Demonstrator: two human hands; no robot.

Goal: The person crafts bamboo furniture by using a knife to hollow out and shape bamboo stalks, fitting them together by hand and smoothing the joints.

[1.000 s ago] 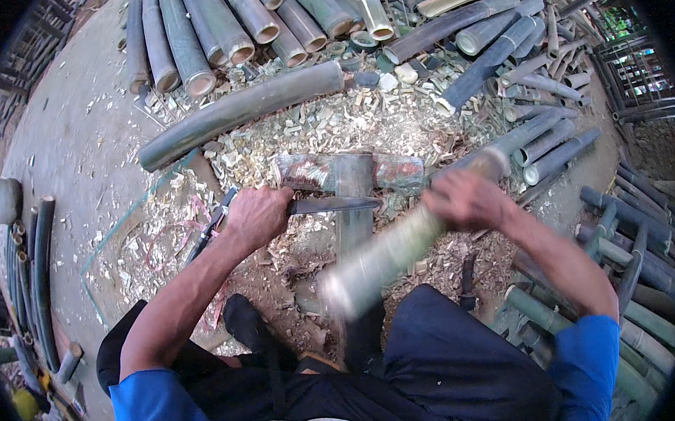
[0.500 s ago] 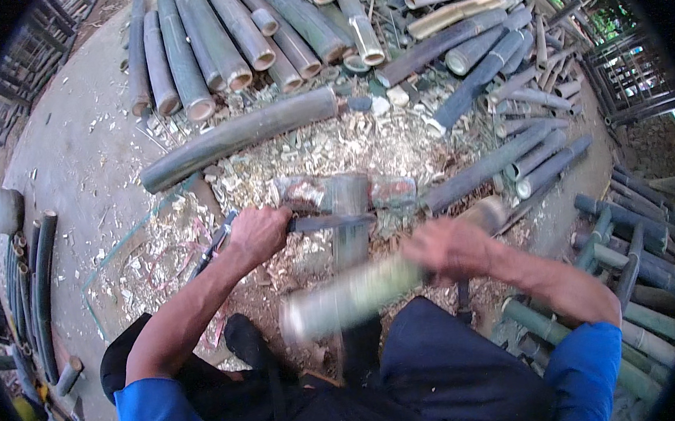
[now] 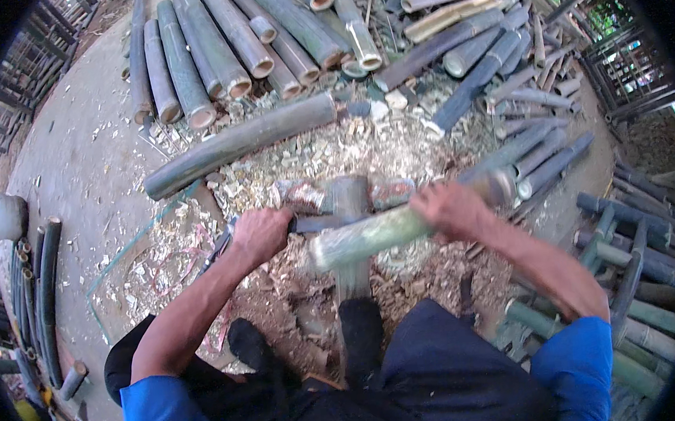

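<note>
My left hand [image 3: 261,235] is closed round a long-handled knife [image 3: 319,223]. Its dark blade points right, toward the wooden block [image 3: 348,198], and the handle's rear end runs back under my wrist. In my right hand [image 3: 453,210] is a thick green bamboo section [image 3: 378,237], gripped from above near its right part. Slightly blurred, the bamboo slants down to the left, its pale cut end just below the blade. It hides part of the block and the blade's tip; whether bamboo and blade touch, I cannot tell.
A long bamboo pole [image 3: 243,145] lies beyond the block among pale shavings [image 3: 272,168]. Several bamboo poles [image 3: 248,45] are heaped at the far side. Green bamboo pieces [image 3: 643,330] rest on a rack at right; thin poles [image 3: 50,301] stand at left. My foot [image 3: 360,334] is beside the block's base.
My right hand has lifted the bamboo section up and away from me, bringing its left end from near my knees to beside the blade. My left hand has stayed almost in place.
</note>
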